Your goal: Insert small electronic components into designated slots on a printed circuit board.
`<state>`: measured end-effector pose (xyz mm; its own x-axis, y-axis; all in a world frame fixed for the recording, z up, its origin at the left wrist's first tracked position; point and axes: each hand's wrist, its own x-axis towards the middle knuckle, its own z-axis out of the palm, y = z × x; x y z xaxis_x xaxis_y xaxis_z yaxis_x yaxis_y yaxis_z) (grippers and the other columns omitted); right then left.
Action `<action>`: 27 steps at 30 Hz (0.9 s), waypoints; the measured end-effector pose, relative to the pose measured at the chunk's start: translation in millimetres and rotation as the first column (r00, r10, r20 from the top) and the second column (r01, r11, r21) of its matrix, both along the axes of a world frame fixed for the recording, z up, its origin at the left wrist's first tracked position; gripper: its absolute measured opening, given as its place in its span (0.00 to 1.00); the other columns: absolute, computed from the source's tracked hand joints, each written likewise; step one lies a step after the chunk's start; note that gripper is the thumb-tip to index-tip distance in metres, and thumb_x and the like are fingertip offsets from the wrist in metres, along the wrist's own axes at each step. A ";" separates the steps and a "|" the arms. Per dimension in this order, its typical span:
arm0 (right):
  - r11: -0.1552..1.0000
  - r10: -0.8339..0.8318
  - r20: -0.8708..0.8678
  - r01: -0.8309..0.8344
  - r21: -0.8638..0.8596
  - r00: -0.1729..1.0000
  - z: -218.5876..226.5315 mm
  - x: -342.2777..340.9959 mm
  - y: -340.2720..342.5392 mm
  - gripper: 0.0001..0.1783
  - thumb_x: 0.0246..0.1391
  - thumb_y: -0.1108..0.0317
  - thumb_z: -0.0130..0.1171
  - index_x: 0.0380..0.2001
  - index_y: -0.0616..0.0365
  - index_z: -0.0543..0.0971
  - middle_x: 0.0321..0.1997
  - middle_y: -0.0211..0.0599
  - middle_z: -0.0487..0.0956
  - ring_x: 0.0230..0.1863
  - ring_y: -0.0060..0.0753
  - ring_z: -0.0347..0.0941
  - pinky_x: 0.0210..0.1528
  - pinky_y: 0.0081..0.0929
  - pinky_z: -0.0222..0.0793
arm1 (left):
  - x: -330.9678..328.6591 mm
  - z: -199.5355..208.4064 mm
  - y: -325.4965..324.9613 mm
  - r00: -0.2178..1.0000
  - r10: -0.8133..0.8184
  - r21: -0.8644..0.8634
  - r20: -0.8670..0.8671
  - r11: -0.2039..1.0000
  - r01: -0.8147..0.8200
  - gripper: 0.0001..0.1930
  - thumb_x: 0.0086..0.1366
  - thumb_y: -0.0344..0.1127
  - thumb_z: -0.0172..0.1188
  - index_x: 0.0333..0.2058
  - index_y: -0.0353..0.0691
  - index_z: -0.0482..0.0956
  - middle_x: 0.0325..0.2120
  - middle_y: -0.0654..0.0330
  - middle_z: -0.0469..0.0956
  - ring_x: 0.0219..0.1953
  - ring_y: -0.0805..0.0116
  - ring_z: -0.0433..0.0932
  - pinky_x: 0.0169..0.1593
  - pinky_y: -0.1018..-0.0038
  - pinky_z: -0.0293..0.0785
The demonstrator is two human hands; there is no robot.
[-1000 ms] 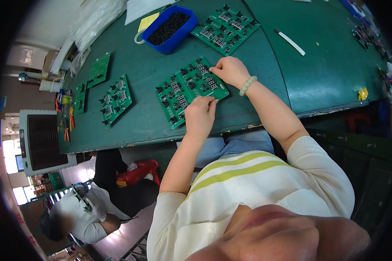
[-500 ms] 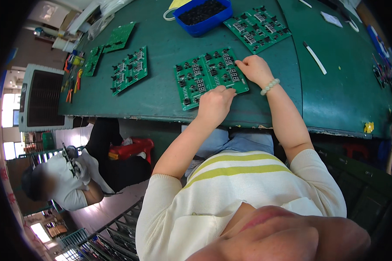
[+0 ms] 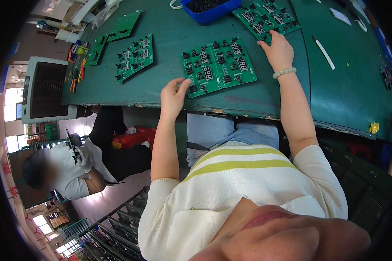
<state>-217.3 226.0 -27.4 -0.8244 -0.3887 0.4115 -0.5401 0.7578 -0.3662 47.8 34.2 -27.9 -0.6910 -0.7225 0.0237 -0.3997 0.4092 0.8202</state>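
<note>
In front of me a green circuit board, with black parts and white digit displays, lies flat on the table. My left hand is at its near left corner, thumb and fingers closed around the edge. Farther right, a similar circuit board rests beside a blue tray. My right hand, with a bead bracelet on the wrist, reaches to that board's near edge. Its thumb and index finger are apart there; I see no grip on the board.
A blue tray holds many small black parts. More boards lie on the left, near pliers. A white marker pen is at right. The table's chipped front edge runs before me. A seated person works at lower left.
My right hand has left the middle board's right side and moved to the far right board. My left hand has shifted from the near edge to the near left corner. The view has tilted slightly.
</note>
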 end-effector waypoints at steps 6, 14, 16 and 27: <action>0.995 -0.094 -0.001 0.094 -0.023 0.996 -16.8 -27.1 6.3 0.25 0.40 0.56 0.65 0.40 0.57 0.73 0.36 0.40 0.76 0.37 0.43 0.75 0.35 0.37 0.71 | 2.7 5.7 -3.8 1.000 -0.006 0.154 0.027 0.988 0.002 0.21 0.53 0.41 0.65 0.36 0.26 0.76 0.11 0.71 0.61 0.16 0.83 0.56 0.18 0.80 0.51; 0.982 -0.178 0.189 0.187 -0.033 0.966 -5.2 -27.2 8.2 0.13 0.41 0.57 0.63 0.28 0.53 0.78 0.31 0.38 0.77 0.34 0.41 0.75 0.34 0.37 0.71 | -3.7 1.5 5.0 0.992 -0.077 0.195 0.100 0.979 0.056 0.19 0.50 0.42 0.67 0.24 0.28 0.76 0.12 0.69 0.67 0.15 0.84 0.57 0.17 0.81 0.51; 0.985 -0.167 0.259 0.171 0.006 0.951 -1.0 -26.9 9.7 0.12 0.42 0.56 0.61 0.22 0.54 0.78 0.29 0.38 0.77 0.32 0.42 0.75 0.32 0.38 0.72 | -16.1 8.4 15.7 0.988 -0.086 0.178 0.130 0.982 0.062 0.19 0.50 0.43 0.67 0.23 0.28 0.76 0.12 0.69 0.67 0.16 0.83 0.58 0.18 0.81 0.52; 0.961 -0.277 0.206 0.273 0.047 0.939 -4.2 -27.9 6.2 0.18 0.41 0.53 0.61 0.26 0.59 0.77 0.29 0.41 0.77 0.33 0.43 0.76 0.32 0.37 0.72 | -54.7 19.7 24.6 0.937 -0.024 -0.156 0.349 0.984 0.083 0.26 0.54 0.52 0.58 0.15 0.29 0.74 0.11 0.49 0.70 0.16 0.59 0.70 0.26 0.67 0.67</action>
